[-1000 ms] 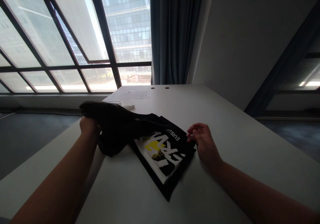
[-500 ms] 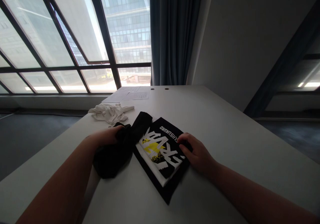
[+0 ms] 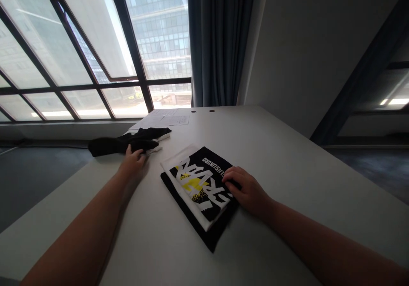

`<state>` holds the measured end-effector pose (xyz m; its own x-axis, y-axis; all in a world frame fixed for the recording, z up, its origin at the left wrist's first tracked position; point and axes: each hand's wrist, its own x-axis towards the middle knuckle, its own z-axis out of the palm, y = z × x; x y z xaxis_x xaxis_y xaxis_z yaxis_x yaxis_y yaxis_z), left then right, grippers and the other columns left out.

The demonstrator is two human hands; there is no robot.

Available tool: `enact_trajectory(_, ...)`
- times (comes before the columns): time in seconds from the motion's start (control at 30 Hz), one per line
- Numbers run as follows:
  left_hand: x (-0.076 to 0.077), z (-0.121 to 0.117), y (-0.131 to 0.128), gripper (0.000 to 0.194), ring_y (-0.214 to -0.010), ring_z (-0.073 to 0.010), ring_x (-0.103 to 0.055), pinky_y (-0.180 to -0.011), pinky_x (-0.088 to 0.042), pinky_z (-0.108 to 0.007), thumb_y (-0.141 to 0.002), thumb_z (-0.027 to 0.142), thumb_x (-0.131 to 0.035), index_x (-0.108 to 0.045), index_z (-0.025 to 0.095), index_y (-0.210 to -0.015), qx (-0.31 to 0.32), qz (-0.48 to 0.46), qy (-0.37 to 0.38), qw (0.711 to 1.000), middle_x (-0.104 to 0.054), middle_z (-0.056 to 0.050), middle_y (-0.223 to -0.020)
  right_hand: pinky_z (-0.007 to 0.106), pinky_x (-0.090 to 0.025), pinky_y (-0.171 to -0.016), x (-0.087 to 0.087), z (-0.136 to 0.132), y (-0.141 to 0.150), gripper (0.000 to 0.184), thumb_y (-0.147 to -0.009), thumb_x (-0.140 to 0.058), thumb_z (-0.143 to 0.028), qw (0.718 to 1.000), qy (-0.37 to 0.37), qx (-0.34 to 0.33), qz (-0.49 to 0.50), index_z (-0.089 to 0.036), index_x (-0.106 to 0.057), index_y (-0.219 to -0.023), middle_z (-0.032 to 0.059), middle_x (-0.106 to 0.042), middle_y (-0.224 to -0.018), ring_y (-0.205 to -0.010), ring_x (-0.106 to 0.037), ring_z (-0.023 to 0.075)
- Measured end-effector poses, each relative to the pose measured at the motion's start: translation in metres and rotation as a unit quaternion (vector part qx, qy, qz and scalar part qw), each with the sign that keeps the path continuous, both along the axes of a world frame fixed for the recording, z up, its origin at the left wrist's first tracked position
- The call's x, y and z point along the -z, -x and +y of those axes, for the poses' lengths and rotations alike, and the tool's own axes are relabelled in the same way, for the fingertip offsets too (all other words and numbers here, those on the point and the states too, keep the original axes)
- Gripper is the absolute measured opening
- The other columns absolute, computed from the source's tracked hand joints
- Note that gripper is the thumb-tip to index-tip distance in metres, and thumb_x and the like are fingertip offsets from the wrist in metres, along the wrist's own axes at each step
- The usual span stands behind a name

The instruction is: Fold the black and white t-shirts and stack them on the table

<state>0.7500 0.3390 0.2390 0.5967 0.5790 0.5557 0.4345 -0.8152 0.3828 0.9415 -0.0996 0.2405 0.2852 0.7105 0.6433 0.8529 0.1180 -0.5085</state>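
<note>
A folded T-shirt (image 3: 194,183) with white and yellow print lies on the table. Its layers show a white edge and a black one beneath. My right hand (image 3: 247,190) is at its right corner, fingers curled over the edge. Over on the left, a black garment (image 3: 110,146) lies in a loose heap, stretching past the table's left edge. My left hand (image 3: 132,166) is at the near side of this heap, fingers apart and touching the cloth. Bits of a white cloth (image 3: 164,137) stick out from under the black garment; most of it is hidden.
Sheets of paper (image 3: 174,119) lie at the far left of the white table (image 3: 271,149), near two round holes. Beyond the table are a window wall (image 3: 76,43) and a dark blue curtain (image 3: 220,43). A grey wall (image 3: 306,43) rises on the right.
My left hand pulled the black garment off the folded T-shirt, then carried it left and away onto the white cloth, where its fingers have opened. My right hand came onto the T-shirt's right corner.
</note>
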Motion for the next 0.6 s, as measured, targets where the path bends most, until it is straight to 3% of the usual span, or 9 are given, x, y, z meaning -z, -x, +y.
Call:
enact_trajectory(0.1,-0.008,-0.034,-0.011,0.026,-0.146,-0.0378,-0.047,-0.125,-0.037,-0.054,-0.091,0.038,-0.064,-0.071,0.02,-0.109,0.052,-0.015,-0.022,0.998,-0.047,-0.015,-0.156,0.046,-0.055,-0.097,-0.002,-0.003,0.0,0.016,-0.096,-0.064,-0.023,0.998,0.034,-0.006,-0.046,-0.026,-0.072,-0.109,0.0097,-0.07,-0.118,-0.111,-0.065,0.0264)
enact_trajectory(0.2,-0.024,-0.094,-0.024,0.035,-0.121,-0.0292,-0.066,-0.11,-0.051,-0.045,-0.099,0.046,-0.054,-0.069,0.023,-0.12,0.181,0.048,-0.007,0.982,-0.065,-0.013,-0.136,0.057,-0.044,-0.111,-0.005,-0.006,-0.005,0.041,-0.092,-0.075,-0.039,0.99,0.093,-0.005,-0.105,-0.03,-0.069,-0.132,0.0117,-0.062,-0.142,-0.133,-0.055,0.0346)
enact_trajectory(0.27,-0.028,-0.135,-0.03,0.042,-0.108,-0.0294,-0.07,-0.102,-0.054,-0.045,-0.098,0.048,-0.058,-0.065,0.024,-0.132,0.21,0.137,0.007,0.968,-0.073,-0.011,-0.119,0.061,-0.041,-0.113,-0.004,-0.006,-0.012,0.06,-0.089,-0.077,-0.052,0.985,0.121,0.058,-0.109,-0.029,-0.064,-0.143,0.0139,-0.058,-0.147,-0.136,-0.052,0.0384)
enact_trajectory(0.3,-0.029,-0.152,-0.032,0.046,-0.113,-0.0319,-0.069,-0.104,-0.053,-0.047,-0.096,0.048,-0.062,-0.063,0.023,-0.134,0.204,0.148,-0.014,0.968,-0.072,-0.012,-0.122,0.061,-0.043,-0.11,-0.003,-0.006,-0.016,0.065,-0.088,-0.077,-0.057,0.981,0.131,0.108,-0.098,-0.027,-0.063,-0.144,0.0156,-0.061,-0.143,-0.132,-0.054,0.0391)
enact_trajectory(0.37,-0.028,-0.174,-0.035,0.048,-0.118,-0.0341,-0.066,-0.106,-0.051,-0.049,-0.094,0.044,-0.067,-0.061,0.021,-0.135,0.184,0.148,-0.04,0.971,-0.07,-0.014,-0.126,0.057,-0.05,-0.1,-0.002,-0.003,-0.023,0.061,-0.089,-0.075,-0.062,0.965,0.156,0.195,-0.074,-0.021,-0.069,-0.134,0.0162,-0.068,-0.122,-0.115,-0.061,0.0373)
enact_trajectory(0.47,-0.026,-0.182,-0.037,0.032,-0.112,-0.0329,-0.067,-0.1,-0.052,-0.046,-0.094,0.038,-0.067,-0.063,0.021,-0.121,0.154,0.149,-0.047,0.976,-0.07,-0.014,-0.119,0.047,-0.052,-0.087,-0.002,-0.001,-0.025,0.039,-0.092,-0.074,-0.056,0.957,0.172,0.215,-0.087,-0.02,-0.074,-0.108,0.0112,-0.069,-0.099,-0.096,-0.063,0.0314)
enact_trajectory(0.53,-0.028,-0.176,-0.037,0.015,-0.104,-0.0313,-0.068,-0.094,-0.053,-0.044,-0.097,0.035,-0.062,-0.062,0.021,-0.102,0.155,0.179,-0.053,0.97,-0.072,-0.011,-0.105,0.043,-0.051,-0.085,-0.005,-0.002,-0.021,0.023,-0.097,-0.071,-0.043,0.962,0.144,0.201,-0.118,-0.021,-0.074,-0.101,0.0091,-0.067,-0.097,-0.093,-0.062,0.0281)
enact_trajectory(0.6,-0.031,-0.168,-0.037,0.017,-0.096,-0.0298,-0.068,-0.089,-0.053,-0.042,-0.101,0.034,-0.055,-0.058,0.023,-0.088,0.166,0.201,-0.063,0.963,-0.071,-0.009,-0.093,0.042,-0.05,-0.086,-0.009,-0.005,-0.016,0.014,-0.101,-0.065,-0.031,0.965,0.1,0.194,-0.142,-0.021,-0.074,-0.102,0.0087,-0.066,-0.1,-0.093,-0.061,0.0264)
